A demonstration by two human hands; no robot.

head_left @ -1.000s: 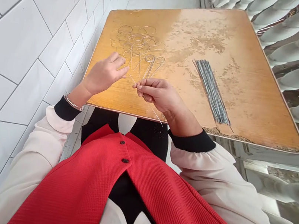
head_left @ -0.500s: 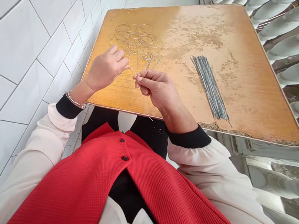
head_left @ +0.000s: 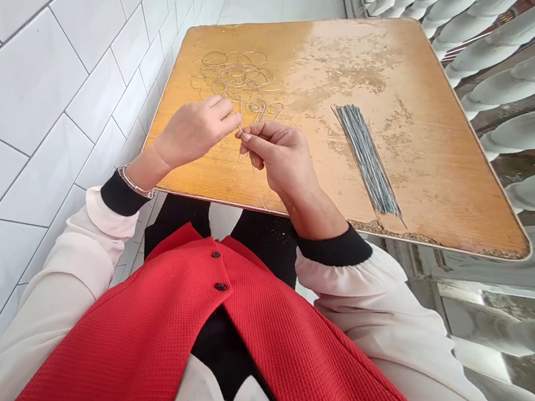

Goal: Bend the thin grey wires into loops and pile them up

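Over the near left part of the wooden table, my left hand (head_left: 195,131) and my right hand (head_left: 281,156) pinch a thin wire (head_left: 240,129) between them, fingertips almost touching. Its thin tail hangs below my right fingers. Just beyond my hands lies a loose heap of bent, looped wires (head_left: 238,75), and a few hooked pieces (head_left: 266,109) sit at its near side. To the right rests a bundle of straight grey wires (head_left: 369,159), lying at a slant.
The table (head_left: 450,187) has a worn, peeling top and a chipped near edge. A white tiled wall (head_left: 69,50) runs along the left side, and a white baluster railing (head_left: 532,72) along the right.
My left hand has moved slightly right and turned, closing the gap to my right fingertips. Less of the wire shows between them. The view has shifted a little.
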